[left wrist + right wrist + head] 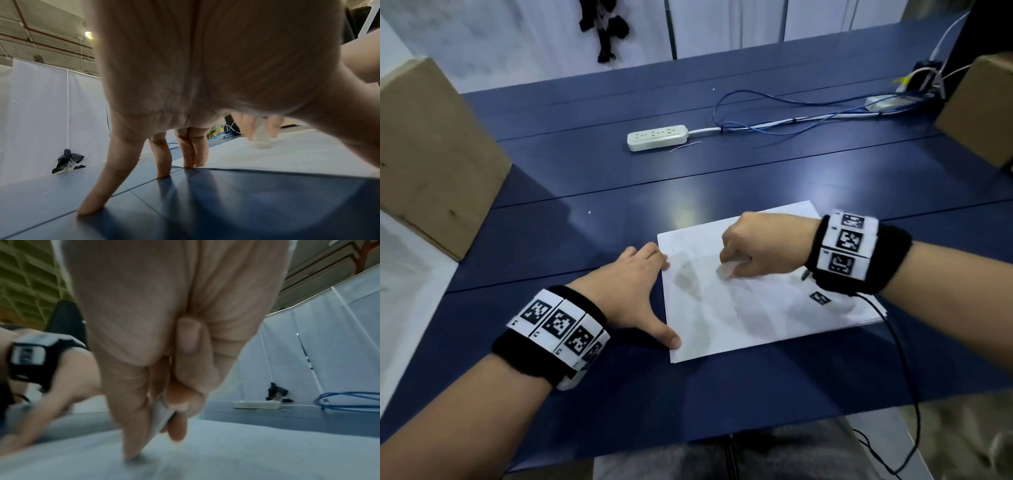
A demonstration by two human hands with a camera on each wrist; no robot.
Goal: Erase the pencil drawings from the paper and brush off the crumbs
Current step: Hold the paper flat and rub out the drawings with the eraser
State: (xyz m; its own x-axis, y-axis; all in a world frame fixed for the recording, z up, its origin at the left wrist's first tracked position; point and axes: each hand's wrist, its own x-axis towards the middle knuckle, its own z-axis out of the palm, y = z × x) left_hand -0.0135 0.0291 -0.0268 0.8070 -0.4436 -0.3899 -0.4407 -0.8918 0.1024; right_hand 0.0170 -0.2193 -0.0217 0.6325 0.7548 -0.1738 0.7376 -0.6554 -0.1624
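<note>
A white paper (774,308) lies on the blue table, with faint grey smudges left of its middle. My right hand (753,248) grips a white eraser (726,270) and holds it down on the paper; the eraser (161,417) shows between thumb and fingers in the right wrist view, blurred. My left hand (633,291) is spread flat, its fingertips (192,160) pressing the paper's left edge and the thumb near the front left corner. In the left wrist view, the paper (287,155) stretches away to the right, with the eraser (262,138) on it.
A white power strip (657,137) with blue and white cables (791,116) lies further back on the table. Cardboard boxes stand at the left (431,154) and right (979,109) edges. A black cable (904,377) trails from my right wristband off the table's front edge.
</note>
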